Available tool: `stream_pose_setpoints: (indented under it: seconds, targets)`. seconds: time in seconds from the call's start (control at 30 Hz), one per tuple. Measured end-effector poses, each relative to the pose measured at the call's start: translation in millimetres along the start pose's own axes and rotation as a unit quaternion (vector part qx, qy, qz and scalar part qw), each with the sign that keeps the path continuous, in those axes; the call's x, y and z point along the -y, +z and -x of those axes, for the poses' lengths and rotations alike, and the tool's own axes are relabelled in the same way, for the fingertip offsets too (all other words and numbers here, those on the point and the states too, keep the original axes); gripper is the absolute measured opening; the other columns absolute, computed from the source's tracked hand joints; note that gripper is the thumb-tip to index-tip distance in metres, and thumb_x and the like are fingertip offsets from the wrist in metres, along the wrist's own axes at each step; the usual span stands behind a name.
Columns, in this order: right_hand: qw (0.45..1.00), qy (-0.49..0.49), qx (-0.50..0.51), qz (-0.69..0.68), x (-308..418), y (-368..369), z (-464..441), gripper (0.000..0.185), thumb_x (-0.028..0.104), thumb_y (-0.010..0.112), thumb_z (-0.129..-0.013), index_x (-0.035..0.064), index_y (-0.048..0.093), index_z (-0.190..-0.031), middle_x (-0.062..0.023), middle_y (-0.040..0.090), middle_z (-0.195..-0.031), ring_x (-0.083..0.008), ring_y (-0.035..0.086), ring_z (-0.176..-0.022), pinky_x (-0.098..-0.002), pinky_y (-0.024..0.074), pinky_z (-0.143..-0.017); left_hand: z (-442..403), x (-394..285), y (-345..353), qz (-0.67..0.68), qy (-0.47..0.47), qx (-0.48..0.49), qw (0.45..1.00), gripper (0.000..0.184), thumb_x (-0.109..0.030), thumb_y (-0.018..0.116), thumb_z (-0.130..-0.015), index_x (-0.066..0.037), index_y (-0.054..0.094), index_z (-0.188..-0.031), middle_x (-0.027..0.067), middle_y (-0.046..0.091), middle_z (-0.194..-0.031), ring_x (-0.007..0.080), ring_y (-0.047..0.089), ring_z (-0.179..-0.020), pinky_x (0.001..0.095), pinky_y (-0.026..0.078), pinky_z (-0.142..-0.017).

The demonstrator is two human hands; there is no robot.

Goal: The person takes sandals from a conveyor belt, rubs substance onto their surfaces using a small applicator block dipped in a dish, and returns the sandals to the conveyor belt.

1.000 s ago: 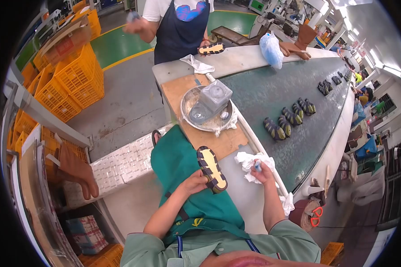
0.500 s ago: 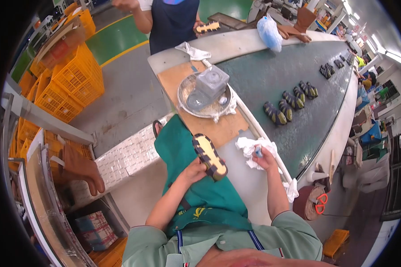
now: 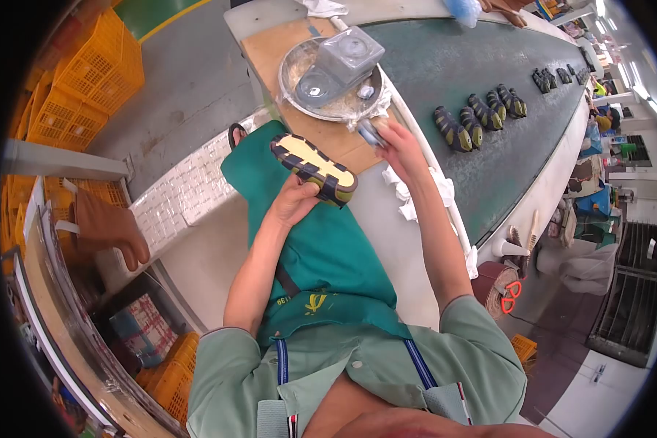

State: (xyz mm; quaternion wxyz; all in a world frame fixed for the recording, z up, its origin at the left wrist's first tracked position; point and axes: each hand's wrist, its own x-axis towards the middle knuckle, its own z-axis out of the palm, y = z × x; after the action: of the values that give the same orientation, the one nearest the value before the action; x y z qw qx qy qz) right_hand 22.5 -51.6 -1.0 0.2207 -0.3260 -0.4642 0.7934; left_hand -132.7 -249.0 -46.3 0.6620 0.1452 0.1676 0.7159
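My left hand (image 3: 297, 198) is closed on a sandal upper (image 3: 315, 166) above my lap. Its cream underside faces up, with dark straps folded over the edges. My right hand (image 3: 403, 150) grips a small bluish thing (image 3: 371, 134), too blurred to name, just off the near right rim of a round metal basin (image 3: 288, 93). In that basin stands a clear plastic container (image 3: 350, 55), and its rim bears whitish residue. Beneath my right forearm lies a crumpled white cloth (image 3: 407, 210).
Several strapped sandals (image 3: 452, 130) stand in pairs on the dark green belt (image 3: 416, 69). A brown cardboard sheet (image 3: 263, 45) lies under the basin. Yellow crates (image 3: 98, 62) are stacked at the left, brown boots (image 3: 102, 223) below them. Orange-handled scissors (image 3: 512, 296) rest by a brown roll (image 3: 491, 288).
My right hand has moved from the white cloth forward to the basin's edge with the bluish thing. The sandal upper has turned more sideways and shifted forward. The view has tilted down.
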Motion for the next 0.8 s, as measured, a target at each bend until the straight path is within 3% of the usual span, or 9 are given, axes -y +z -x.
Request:
stream_pose_setpoints:
  seconds: [0.13,0.23,0.3,0.37,0.5,0.57,0.6,0.67,0.8]
  targets:
    - [0.974,-0.07,-0.064,0.205,12.9,59.2,-67.5,0.041,0.019,0.069,-0.077,0.0012,0.055,-0.111,-0.0023,0.062,-0.083,-0.0074,0.058,-0.072,-0.0209,0.0441,-0.056,0.9,-3.2,-4.5,0.013,-0.025,-0.03,0.999,0.07,-0.018,0.076,-0.067,-0.005,0.04,-0.126,0.0075,0.05,-0.123,0.025,0.047,-0.115,0.0414,0.035,-0.099]
    - [0.908,-0.213,-0.032,0.359,7.2,73.4,-107.2,0.038,0.019,0.071,-0.074,-0.0038,0.059,-0.102,-0.0041,0.064,-0.076,-0.0076,0.058,-0.068,-0.0222,0.0448,-0.056,0.0,-5.1,-7.3,0.051,-0.03,-0.016,0.998,0.071,-0.018,0.076,-0.067,-0.005,0.04,-0.126,0.0078,0.05,-0.124,0.0251,0.047,-0.115,0.0418,0.036,-0.098]
    - [0.887,-0.227,-0.037,0.4,7.3,80.1,-117.8,0.036,0.019,0.07,-0.073,-0.0013,0.06,-0.101,-0.0078,0.065,-0.076,-0.014,0.062,-0.068,-0.0274,0.0473,-0.06,-0.7,-3.3,-11.8,0.059,-0.027,-0.013,0.998,0.071,-0.017,0.076,-0.067,-0.006,0.039,-0.127,0.0079,0.05,-0.124,0.0251,0.047,-0.116,0.0418,0.036,-0.098]
    - [0.744,-0.263,-0.038,0.613,14.4,85.7,-121.2,0.035,0.02,0.069,-0.072,0.0041,0.061,-0.103,-0.011,0.065,-0.078,-0.0226,0.063,-0.07,-0.0329,0.0488,-0.065,-0.9,-1.6,-15.5,0.066,-0.024,-0.01,0.997,0.072,-0.016,0.076,-0.066,-0.006,0.039,-0.127,0.008,0.05,-0.124,0.0251,0.047,-0.116,0.0419,0.036,-0.098]
    - [0.77,-0.235,-0.04,0.592,13.2,86.0,-125.3,0.037,0.022,0.07,-0.071,0.0082,0.062,-0.104,-0.0132,0.065,-0.081,-0.0295,0.062,-0.074,-0.0378,0.0482,-0.068,0.6,-6.7,-13.4,0.064,-0.041,-0.007,0.997,0.071,-0.012,0.075,-0.065,-0.004,0.04,-0.127,0.0096,0.051,-0.122,0.0256,0.049,-0.113,0.0417,0.038,-0.097]
    - [0.78,-0.239,-0.063,0.575,11.9,85.7,-125.1,0.038,0.02,0.071,-0.072,-0.0002,0.061,-0.102,-0.0081,0.064,-0.074,-0.0141,0.06,-0.067,-0.027,0.0473,-0.062,0.4,-7.6,-11.9,0.061,-0.052,-0.006,0.997,0.071,-0.01,0.074,-0.065,-0.003,0.04,-0.127,0.0103,0.052,-0.122,0.0259,0.05,-0.112,0.0417,0.039,-0.096]
    - [0.78,-0.24,-0.064,0.575,10.7,84.2,-124.7,0.038,0.02,0.071,-0.072,-0.0002,0.061,-0.102,-0.0081,0.064,-0.074,-0.0141,0.06,-0.067,-0.027,0.0473,-0.062,0.0,-7.5,-11.3,0.054,-0.052,-0.009,0.997,0.07,-0.01,0.074,-0.065,-0.002,0.041,-0.126,0.0108,0.052,-0.121,0.026,0.051,-0.112,0.0417,0.039,-0.096]
    - [0.878,-0.168,-0.1,0.436,6.0,82.3,-123.2,0.037,0.019,0.071,-0.072,-0.0017,0.062,-0.101,-0.0044,0.064,-0.074,-0.0105,0.058,-0.064,-0.024,0.0463,-0.058,0.3,-8.7,-10.1,0.043,-0.052,-0.012,0.998,0.068,-0.009,0.074,-0.065,-0.001,0.042,-0.125,0.0113,0.052,-0.121,0.0261,0.051,-0.111,0.0417,0.04,-0.095]
    - [0.932,-0.057,-0.142,0.328,-3.0,66.4,-114.8,0.032,0.018,0.072,-0.073,-0.0011,0.064,-0.097,-0.0005,0.062,-0.073,-0.0065,0.054,-0.06,-0.0206,0.044,-0.05,0.5,-6.6,-6.1,0.005,-0.043,-0.015,0.999,0.065,-0.008,0.072,-0.067,-0.001,0.043,-0.124,0.0114,0.053,-0.119,0.0254,0.052,-0.11,0.0406,0.04,-0.095]
